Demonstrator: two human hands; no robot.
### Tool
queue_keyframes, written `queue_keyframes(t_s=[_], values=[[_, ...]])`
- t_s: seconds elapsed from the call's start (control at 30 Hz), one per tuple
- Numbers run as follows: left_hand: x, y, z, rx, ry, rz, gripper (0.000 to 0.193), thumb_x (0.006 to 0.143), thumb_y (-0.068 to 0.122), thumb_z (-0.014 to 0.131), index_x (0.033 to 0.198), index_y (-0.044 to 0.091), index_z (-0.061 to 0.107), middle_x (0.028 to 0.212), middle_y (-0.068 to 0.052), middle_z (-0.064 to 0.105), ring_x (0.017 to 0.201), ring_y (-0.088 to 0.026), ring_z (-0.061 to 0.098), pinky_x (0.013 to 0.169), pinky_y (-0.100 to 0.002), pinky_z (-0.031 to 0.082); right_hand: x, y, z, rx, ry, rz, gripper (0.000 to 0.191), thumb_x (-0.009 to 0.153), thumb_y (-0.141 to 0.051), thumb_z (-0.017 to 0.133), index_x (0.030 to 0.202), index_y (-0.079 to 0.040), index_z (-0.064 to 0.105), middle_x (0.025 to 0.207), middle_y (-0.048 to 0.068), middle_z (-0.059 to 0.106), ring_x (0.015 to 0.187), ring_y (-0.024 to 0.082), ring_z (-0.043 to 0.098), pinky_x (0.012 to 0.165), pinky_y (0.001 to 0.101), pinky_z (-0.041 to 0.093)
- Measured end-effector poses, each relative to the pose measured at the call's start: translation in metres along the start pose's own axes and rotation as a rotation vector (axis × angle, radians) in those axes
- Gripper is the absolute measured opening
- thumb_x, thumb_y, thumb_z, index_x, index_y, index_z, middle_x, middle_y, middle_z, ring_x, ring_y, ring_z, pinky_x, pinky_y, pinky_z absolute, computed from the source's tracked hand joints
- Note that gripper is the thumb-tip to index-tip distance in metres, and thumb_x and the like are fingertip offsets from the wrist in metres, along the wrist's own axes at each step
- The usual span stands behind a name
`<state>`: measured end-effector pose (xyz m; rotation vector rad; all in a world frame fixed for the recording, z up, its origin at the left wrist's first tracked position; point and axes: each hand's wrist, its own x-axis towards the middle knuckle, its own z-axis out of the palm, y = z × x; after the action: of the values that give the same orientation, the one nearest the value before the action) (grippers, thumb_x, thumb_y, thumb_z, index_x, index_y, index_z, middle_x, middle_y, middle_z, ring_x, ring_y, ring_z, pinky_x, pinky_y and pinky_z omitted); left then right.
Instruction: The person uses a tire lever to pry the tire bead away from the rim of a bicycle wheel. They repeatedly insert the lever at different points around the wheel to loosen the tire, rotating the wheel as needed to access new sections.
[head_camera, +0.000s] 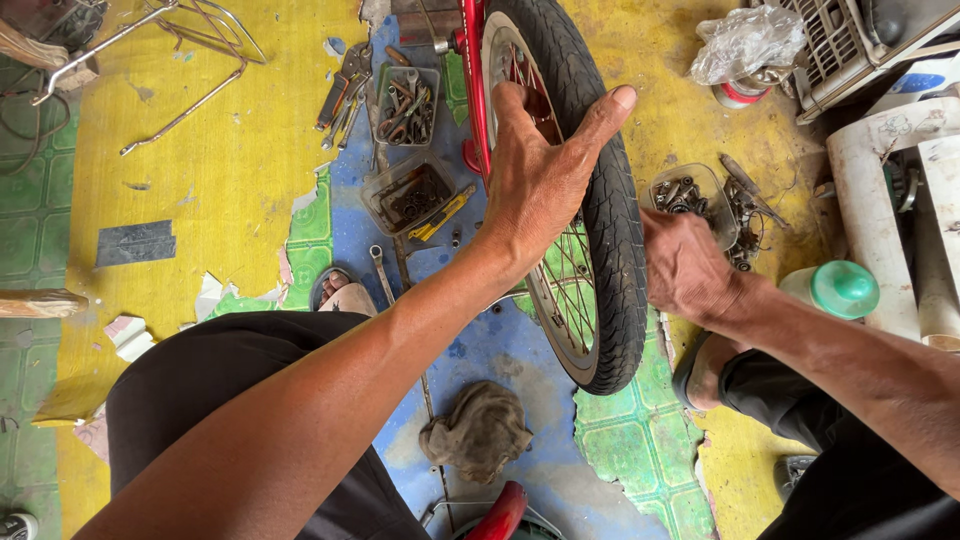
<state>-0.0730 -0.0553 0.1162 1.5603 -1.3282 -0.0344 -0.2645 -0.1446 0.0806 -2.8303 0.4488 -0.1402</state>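
A bicycle wheel with a black tyre, metal rim and spokes stands upright between my knees, held in a red frame. My left hand lies over the top of the tyre, fingers spread, thumb on the tread and fingers down the left side by the rim. My right hand presses against the tyre's right sidewall, its fingers hidden behind the tyre.
Two clear trays of tools and small parts lie on the floor left of the wheel, with a spanner and pliers. A tub of bolts, a green-capped bottle and a dirty rag lie nearby.
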Motion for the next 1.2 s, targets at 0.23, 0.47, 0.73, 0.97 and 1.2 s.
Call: queue_keyframes(t_s=[0.23, 0.47, 0.73, 0.97, 1.2], values=[[-0.001, 0.000, -0.001, 0.053, -0.059, 0.005, 0.036, 0.105, 0.038, 0.069, 0.139, 0.030, 0.061, 0.118, -0.013, 0.035, 0.096, -0.021, 0.059, 0.086, -0.039, 0.056, -0.004, -0.011, -0.004, 0.003, 0.134, -0.118, 0.030, 0.075, -0.010, 0.072, 0.097, 0.002, 0.056, 0.082, 0.015, 0.060, 0.069, 0.034, 0.068, 0.054, 0.0427, 0.058], [0.004, 0.009, -0.005, -0.029, -0.074, -0.067, 0.041, 0.101, 0.043, 0.069, 0.134, 0.020, 0.062, 0.116, -0.012, 0.037, 0.090, -0.020, 0.062, 0.081, -0.037, 0.058, -0.009, -0.003, 0.002, 0.044, 0.135, -0.118, 0.031, 0.074, -0.008, 0.072, 0.099, 0.002, 0.057, 0.086, 0.015, 0.061, 0.075, 0.034, 0.069, 0.058, 0.0418, 0.058], [0.016, 0.035, -0.020, -0.586, -0.015, -0.559, 0.067, 0.084, 0.048, 0.075, 0.114, -0.001, 0.040, 0.089, -0.010, 0.060, 0.071, -0.017, 0.068, 0.062, -0.033, 0.064, -0.024, 0.011, 0.043, 0.035, 0.135, -0.116, 0.045, 0.073, -0.009, 0.073, 0.114, 0.005, 0.062, 0.107, 0.021, 0.066, 0.090, 0.034, 0.069, 0.064, 0.0403, 0.059], [0.020, 0.040, -0.023, -0.552, -0.037, -0.560, 0.067, 0.082, 0.051, 0.073, 0.111, 0.001, 0.039, 0.087, -0.007, 0.055, 0.069, -0.016, 0.066, 0.061, -0.034, 0.063, -0.031, 0.034, 0.076, 0.004, 0.091, -0.003, 0.040, 0.083, -0.015, 0.059, 0.119, 0.003, 0.062, 0.118, 0.023, 0.066, 0.103, 0.034, 0.065, 0.080, 0.0402, 0.058], [0.016, 0.031, -0.016, -0.342, -0.041, -0.363, 0.066, 0.089, 0.054, 0.071, 0.116, -0.001, 0.046, 0.097, -0.007, 0.050, 0.080, -0.017, 0.060, 0.080, -0.034, 0.056, 0.011, 0.070, 0.078, 0.007, -0.176, 0.611, 0.035, 0.113, -0.012, 0.027, 0.116, -0.001, 0.060, 0.092, 0.017, 0.068, 0.061, 0.025, 0.055, 0.047, 0.0355, 0.049]])
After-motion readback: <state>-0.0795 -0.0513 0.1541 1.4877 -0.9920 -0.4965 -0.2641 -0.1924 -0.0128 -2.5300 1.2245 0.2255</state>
